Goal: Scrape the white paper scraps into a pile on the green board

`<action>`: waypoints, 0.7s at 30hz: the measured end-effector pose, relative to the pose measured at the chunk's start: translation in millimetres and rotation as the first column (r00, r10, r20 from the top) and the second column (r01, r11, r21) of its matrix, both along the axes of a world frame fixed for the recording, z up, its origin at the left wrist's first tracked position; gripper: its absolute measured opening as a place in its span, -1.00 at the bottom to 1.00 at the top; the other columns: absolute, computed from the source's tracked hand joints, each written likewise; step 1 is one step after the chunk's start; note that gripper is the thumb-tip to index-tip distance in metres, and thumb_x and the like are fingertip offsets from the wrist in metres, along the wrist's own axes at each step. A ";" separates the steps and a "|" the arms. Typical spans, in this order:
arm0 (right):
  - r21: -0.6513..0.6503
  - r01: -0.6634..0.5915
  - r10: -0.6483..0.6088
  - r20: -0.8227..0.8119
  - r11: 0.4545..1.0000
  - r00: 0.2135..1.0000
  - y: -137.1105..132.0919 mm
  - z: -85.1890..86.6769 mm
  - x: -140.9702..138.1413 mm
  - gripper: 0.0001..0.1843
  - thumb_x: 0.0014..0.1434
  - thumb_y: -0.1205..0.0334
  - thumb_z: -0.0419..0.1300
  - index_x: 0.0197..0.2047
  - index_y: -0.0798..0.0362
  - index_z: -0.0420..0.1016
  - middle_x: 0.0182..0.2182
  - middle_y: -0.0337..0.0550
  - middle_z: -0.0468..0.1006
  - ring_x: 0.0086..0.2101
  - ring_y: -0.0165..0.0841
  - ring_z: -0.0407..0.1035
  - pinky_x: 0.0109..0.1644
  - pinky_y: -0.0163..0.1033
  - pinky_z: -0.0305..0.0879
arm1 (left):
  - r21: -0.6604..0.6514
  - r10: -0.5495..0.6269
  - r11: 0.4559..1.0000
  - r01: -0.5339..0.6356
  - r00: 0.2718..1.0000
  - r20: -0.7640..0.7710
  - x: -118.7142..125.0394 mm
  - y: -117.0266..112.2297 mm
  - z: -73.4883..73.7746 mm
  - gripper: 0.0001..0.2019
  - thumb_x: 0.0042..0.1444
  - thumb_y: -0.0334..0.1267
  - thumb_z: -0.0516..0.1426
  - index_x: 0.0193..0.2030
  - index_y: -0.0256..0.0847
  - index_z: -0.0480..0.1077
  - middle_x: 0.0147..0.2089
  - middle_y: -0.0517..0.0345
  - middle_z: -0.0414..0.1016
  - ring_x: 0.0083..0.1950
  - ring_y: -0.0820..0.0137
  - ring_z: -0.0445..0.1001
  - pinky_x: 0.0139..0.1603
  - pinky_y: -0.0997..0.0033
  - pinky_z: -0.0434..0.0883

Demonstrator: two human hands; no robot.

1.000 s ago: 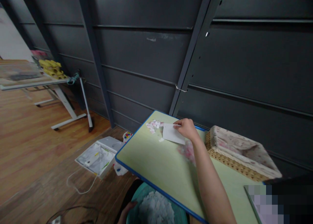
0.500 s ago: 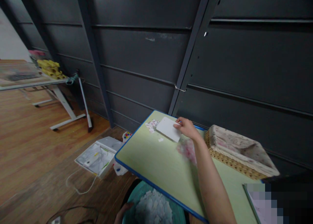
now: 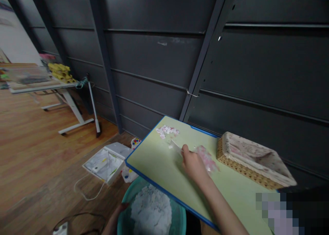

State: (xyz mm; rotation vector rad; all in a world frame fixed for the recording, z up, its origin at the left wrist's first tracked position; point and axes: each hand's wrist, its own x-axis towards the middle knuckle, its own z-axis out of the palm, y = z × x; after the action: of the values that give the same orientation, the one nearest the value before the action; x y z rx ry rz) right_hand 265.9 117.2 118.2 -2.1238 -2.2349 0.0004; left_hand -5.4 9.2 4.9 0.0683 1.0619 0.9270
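Note:
My right hand [image 3: 192, 163] is over the middle of the green table [image 3: 159, 161], fingers closed on a white card [image 3: 177, 147] held edge-on against the tabletop. A pile of small white and pink paper scraps [image 3: 167, 130] lies near the table's far corner. A second pinkish pile [image 3: 207, 158] sits just right of my hand. My left hand [image 3: 117, 216] grips the rim of a teal basin [image 3: 180, 218] below the table's near edge. The basin holds a heap of white paper scraps [image 3: 151, 211].
A wicker basket with a cloth lining [image 3: 253, 164] stands at the right of the table. A dark metal wall rises behind it. On the wooden floor lie an open white box [image 3: 106, 161] and a cable [image 3: 84, 190]. A white-legged table [image 3: 46, 86] stands far left.
My right hand drew back with the card from the far corner toward the middle of the table. The card turned from flat to edge-on. The basin shifted further into view.

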 end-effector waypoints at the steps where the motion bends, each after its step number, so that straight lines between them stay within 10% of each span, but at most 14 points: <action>1: -0.012 -0.039 0.039 0.025 0.999 0.999 -4.4 -0.8 -2.5 -0.69 0.09 0.51 0.00 -0.08 0.11 0.21 -0.41 -0.05 0.54 -0.43 -0.29 0.42 -0.43 -0.30 -0.05 | -0.023 0.016 1.000 -0.016 1.000 -0.014 -1.7 2.5 0.1 -0.73 -0.09 -0.13 0.28 -0.26 -0.23 0.53 -0.41 0.08 0.64 -0.02 0.07 0.53 0.09 0.16 0.34; 12: -0.013 -0.379 0.379 0.003 0.925 0.925 -65.6 -4.6 -3.4 -0.60 -0.09 0.58 -0.07 -0.20 0.05 0.31 -0.42 -0.15 0.54 -0.43 -0.34 0.42 -0.39 -0.31 0.04 | 0.049 0.081 0.996 -0.078 0.996 -0.045 -15.2 6.6 -8.8 -0.62 -0.10 -0.21 0.27 -0.09 -0.28 0.49 -0.24 -0.02 0.66 -0.09 0.02 0.56 0.00 0.07 0.39; 21: 0.220 -0.391 0.409 -0.043 0.894 0.911 -66.8 -19.2 8.4 -0.64 -0.01 0.56 -0.07 -0.17 0.10 0.31 -0.46 -0.14 0.52 -0.45 -0.33 0.42 -0.38 -0.32 0.19 | 0.181 -0.003 0.983 0.020 0.996 -0.089 -8.8 10.0 13.2 -0.79 -0.07 -0.16 0.27 -0.33 -0.24 0.50 -0.41 0.13 0.65 -0.34 0.19 0.59 -0.22 0.25 0.44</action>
State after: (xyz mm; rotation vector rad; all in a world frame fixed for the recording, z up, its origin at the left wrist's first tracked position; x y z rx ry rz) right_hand 274.3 50.4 99.0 -1.5012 -2.4520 -0.1124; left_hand -14.2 19.2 18.1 0.2693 1.0549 1.0167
